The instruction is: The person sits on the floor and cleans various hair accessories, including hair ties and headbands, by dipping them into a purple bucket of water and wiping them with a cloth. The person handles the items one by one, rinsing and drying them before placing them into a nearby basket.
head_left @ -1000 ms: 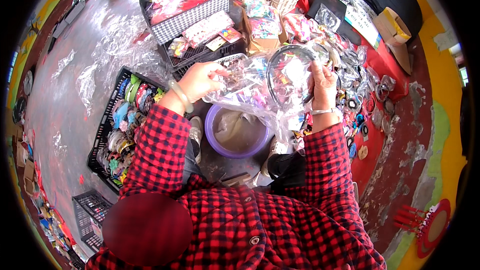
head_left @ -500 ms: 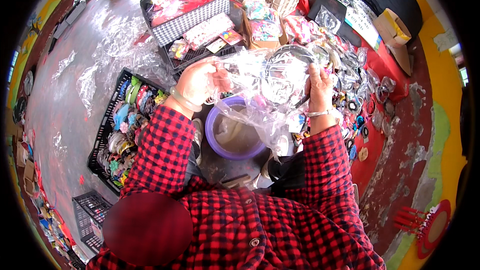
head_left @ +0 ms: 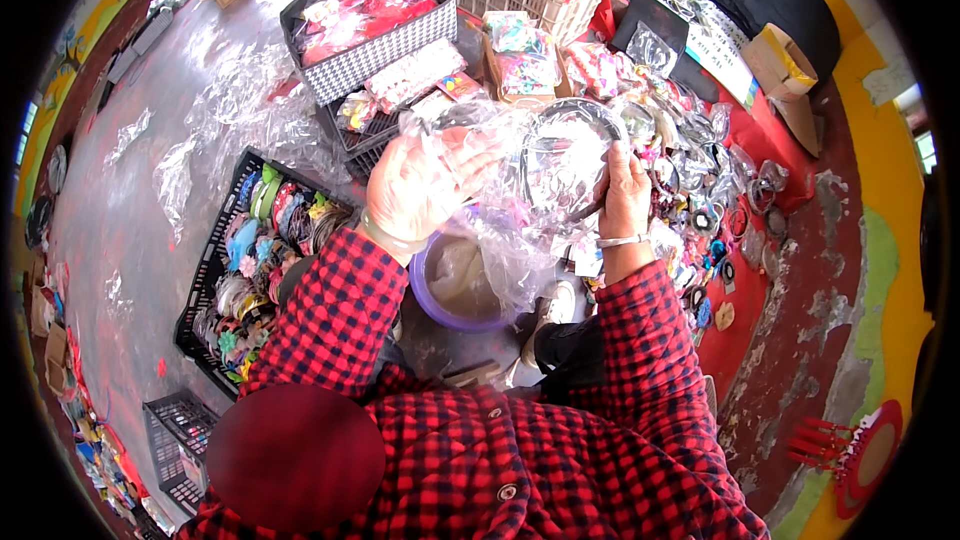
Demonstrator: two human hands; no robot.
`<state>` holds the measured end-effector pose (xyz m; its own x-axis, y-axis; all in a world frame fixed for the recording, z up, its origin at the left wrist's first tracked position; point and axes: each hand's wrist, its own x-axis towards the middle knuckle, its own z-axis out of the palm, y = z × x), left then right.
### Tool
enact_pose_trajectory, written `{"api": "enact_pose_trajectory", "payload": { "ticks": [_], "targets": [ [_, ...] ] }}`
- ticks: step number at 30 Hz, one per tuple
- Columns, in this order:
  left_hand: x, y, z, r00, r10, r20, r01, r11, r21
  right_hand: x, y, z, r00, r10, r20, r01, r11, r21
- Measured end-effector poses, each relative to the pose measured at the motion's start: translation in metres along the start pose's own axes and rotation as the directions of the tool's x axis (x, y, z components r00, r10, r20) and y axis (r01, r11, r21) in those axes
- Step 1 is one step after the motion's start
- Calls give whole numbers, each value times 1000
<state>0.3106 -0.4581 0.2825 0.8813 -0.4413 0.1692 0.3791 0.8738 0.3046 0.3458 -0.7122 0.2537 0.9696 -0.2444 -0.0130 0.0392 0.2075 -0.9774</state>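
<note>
holding a dark ring (head_left: pixel 602 118) and a sheet of clear plastic (head_left: pixel 520 245) up in front of the body, the two hands sit roughly level, the plastic stretching between them and drooping over the purple basin (head_left: pixel 418 282). whether the ring lies inside the plastic or behind it is hard to tell.

the right hand (head_left: pixel 625 195) is closed on the ring's right side, thumb pointing up along the near face, the other fingers curled out of sight behind. its wrist, circled by a pale band (head_left: pixel 624 240), stays nearly straight, and the forearm rises steeply in its checked sleeve.

the left hand (head_left: pixel 420 188) has its palm turned toward the camera, fingers reaching rightward under glare and film; i cannot tell whether they pinch the plastic. a pale bangle (head_left: pixel 392 240) rings that wrist, and the left forearm slants up and inward.

cloudy water fills part of the basin, with a light shoe (head_left: pixel 552 308) just to its right. farther left, a black crate (head_left: pixel 195 285) holds colourful hair accessories; beyond the hands stands a patterned basket (head_left: pixel 385 58) of red packets, and to the right spreads a heap of wrapped accessories (head_left: pixel 690 175).
</note>
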Motion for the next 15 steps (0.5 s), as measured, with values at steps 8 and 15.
{"api": "enact_pose_trajectory", "payload": {
  "ticks": [8, 15],
  "targets": [
    [-3, -12, -10, 926, -211, -313, 377, 527, 762, -9, -2, 10, 998, 15, 65, -15, 1000, 8],
    [-3, -22, -20, 966, 0, -259, 249, 288, 925, -18, 12, 21, 981, 88, 170, -91, 996, 7]
  ]
}}
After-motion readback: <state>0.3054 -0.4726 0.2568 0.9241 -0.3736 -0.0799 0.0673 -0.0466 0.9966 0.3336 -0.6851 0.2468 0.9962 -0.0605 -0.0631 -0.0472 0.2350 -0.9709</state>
